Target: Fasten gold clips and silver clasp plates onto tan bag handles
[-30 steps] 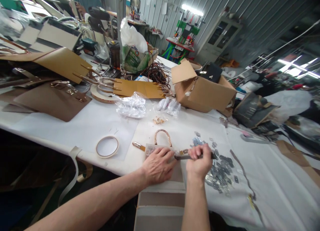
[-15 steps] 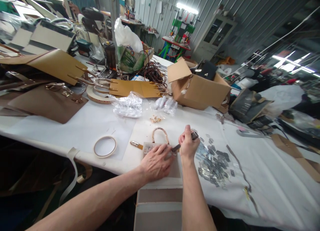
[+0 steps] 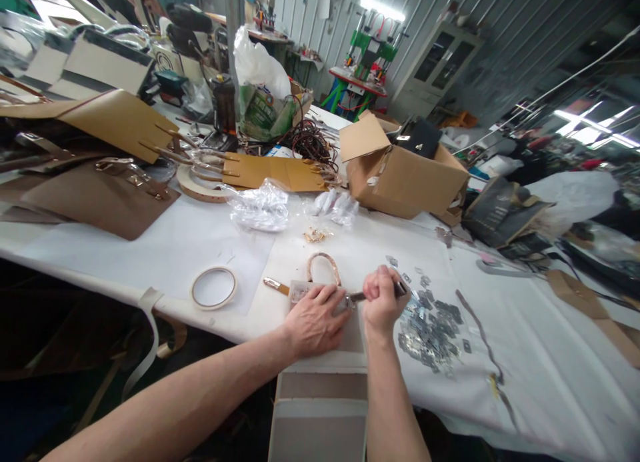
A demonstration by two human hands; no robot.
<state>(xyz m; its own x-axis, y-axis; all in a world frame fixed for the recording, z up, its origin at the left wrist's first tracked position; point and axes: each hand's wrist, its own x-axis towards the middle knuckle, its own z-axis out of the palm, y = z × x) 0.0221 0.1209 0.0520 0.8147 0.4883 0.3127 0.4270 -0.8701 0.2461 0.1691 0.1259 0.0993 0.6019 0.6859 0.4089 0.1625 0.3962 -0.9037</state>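
**At the near edge of the table, the left hand and the right hand are busy over a pale handbag piece**

From where I stand, I see the left hand lying palm down on this piece, with its fingers stretched out; what is under the palm I cannot tell. The right hand is closed in a fist around a dark hand tool, whose narrow end points to the left hand's fingertips.

The handbag piece lies at the near edge of the table, and its arched handle reaches toward the far edge. A brown strap with a metal clasp sticks out on its left side.

Beside the right hand, toward the right end of the table, many small metal plates lie scattered. Near the front edge, farther left, there is a tape roll. Beyond the handle lie small gold fittings, and behind them, toward the far edge, stands an open cardboard box.
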